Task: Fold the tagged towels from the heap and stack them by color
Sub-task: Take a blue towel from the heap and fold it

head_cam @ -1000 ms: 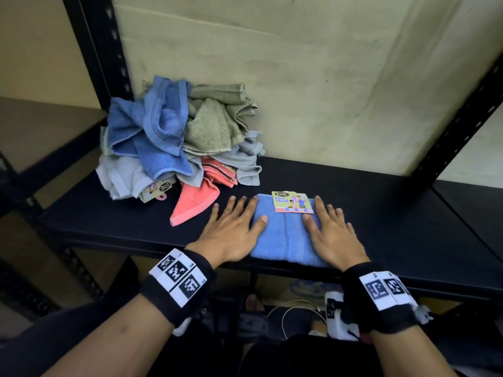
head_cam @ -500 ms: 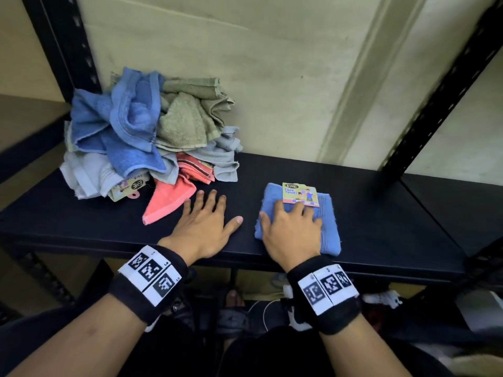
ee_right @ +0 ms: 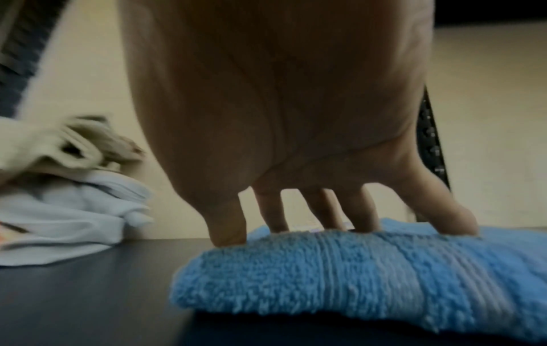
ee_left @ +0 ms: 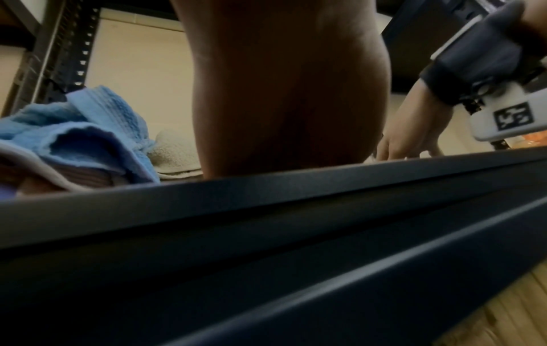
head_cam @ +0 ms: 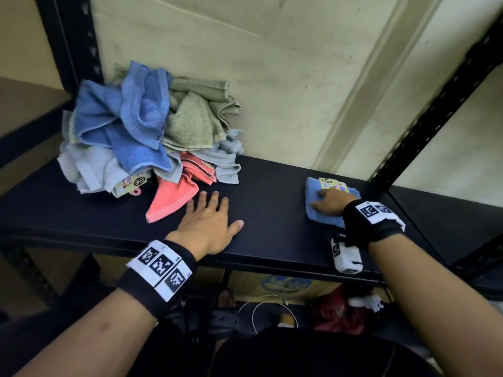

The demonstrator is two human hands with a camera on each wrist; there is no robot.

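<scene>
A folded blue towel (head_cam: 326, 221) with a yellow card tag (head_cam: 330, 183) lies at the right end of the black shelf (head_cam: 272, 202). My right hand (head_cam: 328, 201) presses down on it with spread, fairly straight fingers (ee_right: 275, 210); in the right wrist view the fingertips rest on the towel's (ee_right: 355, 269) top. My left hand (head_cam: 209, 219) lies flat and open on the bare shelf, just right of a coral towel (head_cam: 171, 200). The heap (head_cam: 141, 123) of blue, green, grey and coral towels sits at the back left, also seen from the left wrist as a towel heap (ee_left: 89, 131).
A black upright post (head_cam: 441, 104) stands right behind the folded towel, another post (head_cam: 70, 42) behind the heap. The wall closes the back. A second tag (head_cam: 133, 183) pokes out under the heap. Cables and clutter lie below the shelf.
My right hand has slid the folded blue towel to the right end of the shelf. My left hand has come off the towel and stays flat near the coral towel.
</scene>
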